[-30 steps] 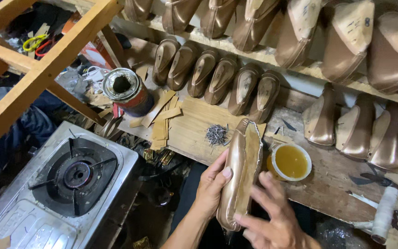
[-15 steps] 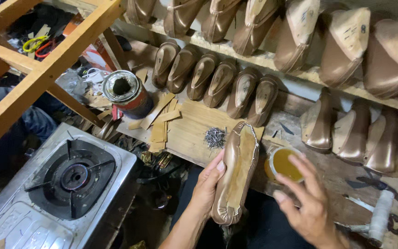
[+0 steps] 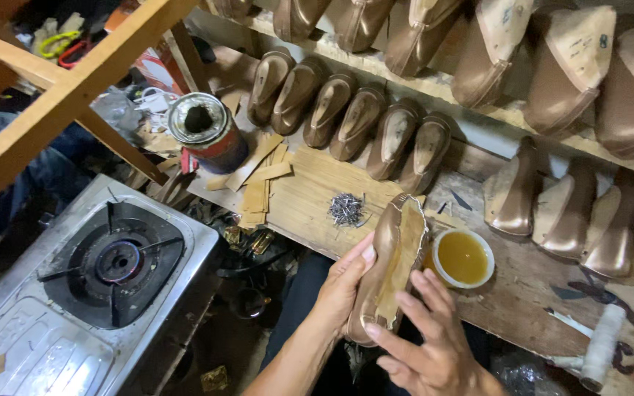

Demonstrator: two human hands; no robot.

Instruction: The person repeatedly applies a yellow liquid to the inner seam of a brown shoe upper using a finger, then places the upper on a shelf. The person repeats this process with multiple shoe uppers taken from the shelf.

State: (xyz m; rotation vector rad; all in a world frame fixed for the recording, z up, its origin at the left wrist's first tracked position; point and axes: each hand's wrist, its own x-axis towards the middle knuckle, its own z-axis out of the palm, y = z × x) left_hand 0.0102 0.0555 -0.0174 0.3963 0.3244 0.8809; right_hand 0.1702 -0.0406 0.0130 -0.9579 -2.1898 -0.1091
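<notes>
Two hands on bronze shoe last (image 3: pixel 390 268): left hand (image 3: pixel 343 282) grips side, right hand (image 3: pixel 423 337) fingers flat on sole. Glue bowl (image 3: pixel 464 257) just beside toe (uncovered); slip could smear upper, nail pile (image 3: pixel 346 209) near.

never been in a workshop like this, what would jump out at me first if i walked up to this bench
The bronze-coloured shoe on its last held sole-up over the wooden bench's front edge, left hand gripping its side and right hand across its heel end. Behind it, rows of matching bronze shoes line the bench back and shelf above. Beside the shoe sit a small bowl of amber liquid and a pile of small metal nails.
</notes>
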